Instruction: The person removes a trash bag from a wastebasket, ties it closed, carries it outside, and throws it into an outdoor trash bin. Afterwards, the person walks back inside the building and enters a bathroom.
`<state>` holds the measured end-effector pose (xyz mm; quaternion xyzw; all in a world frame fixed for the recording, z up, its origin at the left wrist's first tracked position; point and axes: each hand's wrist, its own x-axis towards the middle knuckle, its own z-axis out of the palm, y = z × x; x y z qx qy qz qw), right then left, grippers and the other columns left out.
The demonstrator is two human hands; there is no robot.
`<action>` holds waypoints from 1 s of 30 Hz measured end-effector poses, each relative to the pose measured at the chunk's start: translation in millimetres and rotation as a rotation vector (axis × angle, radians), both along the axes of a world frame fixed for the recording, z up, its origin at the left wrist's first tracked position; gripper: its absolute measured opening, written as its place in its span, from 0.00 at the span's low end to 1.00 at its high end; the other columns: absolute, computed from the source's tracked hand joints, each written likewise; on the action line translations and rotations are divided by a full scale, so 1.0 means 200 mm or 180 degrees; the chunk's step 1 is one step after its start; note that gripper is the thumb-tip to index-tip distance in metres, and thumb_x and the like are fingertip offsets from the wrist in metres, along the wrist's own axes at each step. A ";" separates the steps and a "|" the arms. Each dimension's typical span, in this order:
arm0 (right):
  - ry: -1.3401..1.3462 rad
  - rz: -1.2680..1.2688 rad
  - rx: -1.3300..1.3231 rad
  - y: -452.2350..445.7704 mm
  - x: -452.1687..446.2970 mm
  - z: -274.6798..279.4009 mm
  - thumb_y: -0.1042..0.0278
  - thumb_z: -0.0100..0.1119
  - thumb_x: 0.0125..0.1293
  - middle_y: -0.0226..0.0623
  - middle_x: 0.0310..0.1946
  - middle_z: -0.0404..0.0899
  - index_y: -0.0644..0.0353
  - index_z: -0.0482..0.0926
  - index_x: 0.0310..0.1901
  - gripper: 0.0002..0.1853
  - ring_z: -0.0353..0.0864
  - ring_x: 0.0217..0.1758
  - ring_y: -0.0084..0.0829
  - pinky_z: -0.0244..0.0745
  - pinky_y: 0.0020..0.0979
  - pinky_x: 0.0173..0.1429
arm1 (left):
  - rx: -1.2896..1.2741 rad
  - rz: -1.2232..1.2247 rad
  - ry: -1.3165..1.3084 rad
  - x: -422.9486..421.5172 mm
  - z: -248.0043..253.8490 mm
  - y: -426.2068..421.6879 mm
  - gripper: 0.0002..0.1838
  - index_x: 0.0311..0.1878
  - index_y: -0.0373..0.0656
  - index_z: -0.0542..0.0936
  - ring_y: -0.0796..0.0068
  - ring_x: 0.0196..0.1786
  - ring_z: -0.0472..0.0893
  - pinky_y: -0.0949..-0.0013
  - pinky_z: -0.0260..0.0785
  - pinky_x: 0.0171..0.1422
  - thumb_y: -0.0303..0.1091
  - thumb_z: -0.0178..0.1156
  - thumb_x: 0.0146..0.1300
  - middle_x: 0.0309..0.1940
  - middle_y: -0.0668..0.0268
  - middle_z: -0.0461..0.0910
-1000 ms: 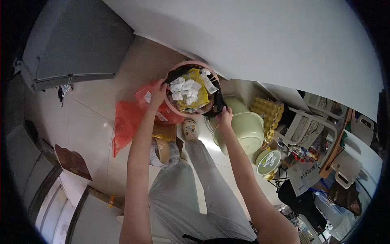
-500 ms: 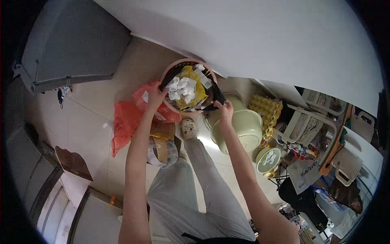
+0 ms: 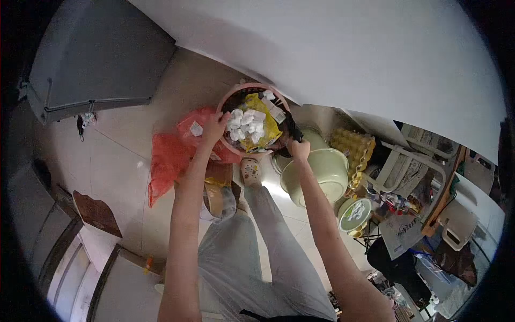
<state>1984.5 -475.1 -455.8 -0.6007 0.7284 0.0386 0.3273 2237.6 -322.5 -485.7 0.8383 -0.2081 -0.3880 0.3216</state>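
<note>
A round pink wastebasket point(image 3: 234, 89) stands on the floor by the white wall, lined with a black trash bag point(image 3: 293, 127). Crumpled white tissues point(image 3: 248, 124), a yellow wrapper point(image 3: 272, 131) and a small white carton point(image 3: 276, 111) fill it. At the basket's left rim, my left hand point(image 3: 214, 129) is closed, its fingertips over the edge on the bag's lining, partly hidden. My right hand point(image 3: 299, 149) grips a gathered fold of the black bag at the right rim.
Red plastic bags point(image 3: 169, 161) lie left of the basket, near a clear plastic container point(image 3: 222, 204). Green basins point(image 3: 322, 174) and yellow egg trays point(image 3: 351, 150) stand to the right. My clog point(image 3: 250, 170) is just below the basket. Folded stools point(image 3: 402, 166) and clutter line the far right.
My left hand has gone from holding a raised edge of the black bag to lying at the rim. My right hand has closed more tightly around the gathered bag.
</note>
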 end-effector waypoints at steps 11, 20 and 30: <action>-0.1731 -0.0433 -0.0314 0.12 0.03 0.16 0.66 0.57 0.55 0.33 0.17 0.74 0.68 0.74 0.27 0.11 0.72 0.20 0.22 0.67 0.25 0.27 | 0.0110 -0.0082 -0.0349 -0.05 0.26 0.03 0.21 0.48 0.36 0.73 0.54 0.40 0.77 0.61 0.69 0.41 0.43 0.50 0.60 0.36 0.50 0.77; -0.2753 -0.0448 0.0791 0.23 0.20 0.13 0.65 0.59 0.56 0.28 0.19 0.72 0.68 0.74 0.29 0.12 0.69 0.23 0.19 0.65 0.24 0.29 | -0.0227 -0.1081 -0.0573 -0.24 0.28 -0.09 0.16 0.43 0.33 0.73 0.60 0.38 0.75 0.63 0.67 0.39 0.37 0.51 0.60 0.35 0.57 0.73; -0.1792 -0.1061 0.1463 0.26 0.53 0.12 0.64 0.63 0.51 0.30 0.20 0.73 0.64 0.74 0.21 0.13 0.69 0.19 0.23 0.64 0.25 0.24 | -0.0212 -0.0247 -0.1090 -0.63 0.40 -0.11 0.20 0.48 0.38 0.71 0.52 0.46 0.70 0.56 0.64 0.47 0.26 0.55 0.48 0.42 0.55 0.66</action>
